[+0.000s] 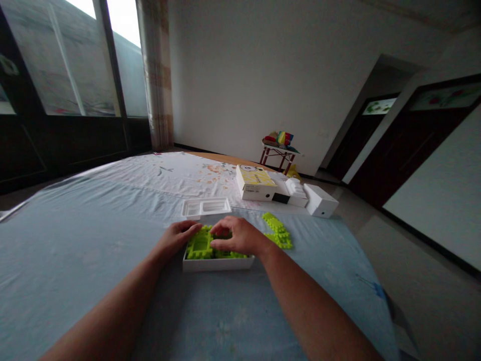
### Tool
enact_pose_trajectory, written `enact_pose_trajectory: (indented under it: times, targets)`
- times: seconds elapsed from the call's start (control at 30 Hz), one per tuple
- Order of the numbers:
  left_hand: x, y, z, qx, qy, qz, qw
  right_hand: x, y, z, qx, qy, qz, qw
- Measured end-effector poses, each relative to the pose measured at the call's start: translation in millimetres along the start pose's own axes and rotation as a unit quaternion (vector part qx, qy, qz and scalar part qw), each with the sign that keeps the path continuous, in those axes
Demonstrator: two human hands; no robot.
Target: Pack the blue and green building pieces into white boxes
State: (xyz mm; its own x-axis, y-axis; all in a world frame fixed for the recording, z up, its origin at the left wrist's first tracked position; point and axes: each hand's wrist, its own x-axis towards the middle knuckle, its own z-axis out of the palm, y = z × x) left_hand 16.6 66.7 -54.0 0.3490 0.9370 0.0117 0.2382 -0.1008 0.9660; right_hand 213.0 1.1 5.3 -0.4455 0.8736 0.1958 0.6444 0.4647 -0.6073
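A shallow white box point(218, 265) sits on the table in front of me, filled with lime-green interlocking plastic pieces point(200, 244). Over its left edge lies my left hand point(176, 238), fingers stretched toward the green pieces, touching at the corner as far as I can see. My right hand point(242, 236) hovers over the box's right half, thumb and fingers curved and apart, with no held piece visible between them. It hides part of the contents. More lime-green pieces point(280, 231) lie on the cloth just right of the box.
A white compartment tray point(206, 206) lies behind the box. Farther right stand a yellow-and-white carton point(256, 183), a white foam-like piece point(295, 187) and a white box point(321, 200). The cloth-covered table point(112, 240) has a curved edge. A small stand point(280, 149) holds colourful items by the wall.
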Motion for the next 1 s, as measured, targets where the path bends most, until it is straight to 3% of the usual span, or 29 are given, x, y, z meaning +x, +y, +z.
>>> enact_pose_trajectory:
  times: [0.23,0.47,0.63,0.8,1.0]
  targets:
    - [1.1,-1.3,-1.6,0.006,0.0,0.009,1.0,6.0,-5.9,9.5,-0.116,-0.032,-0.081,0.989]
    - [1.7,-0.3,-1.9,0.002,0.003,0.012,1.0,1.7,-5.4,2.5,-0.064,-0.01,-0.095,0.993]
    - [2.2,-3.5,-1.6,-0.015,-0.006,0.006,1.0,-3.7,-1.1,-18.5,-0.002,0.043,-0.044,0.998]
    - [4.5,-8.5,-2.2,-0.015,-0.005,0.002,1.0,-9.5,16.1,-39.7,-0.016,0.062,0.009,0.998]
    - [3.6,-4.5,0.4,-0.006,0.005,-0.003,1.0,-9.0,32.9,-33.6,-0.08,0.046,0.021,0.995]
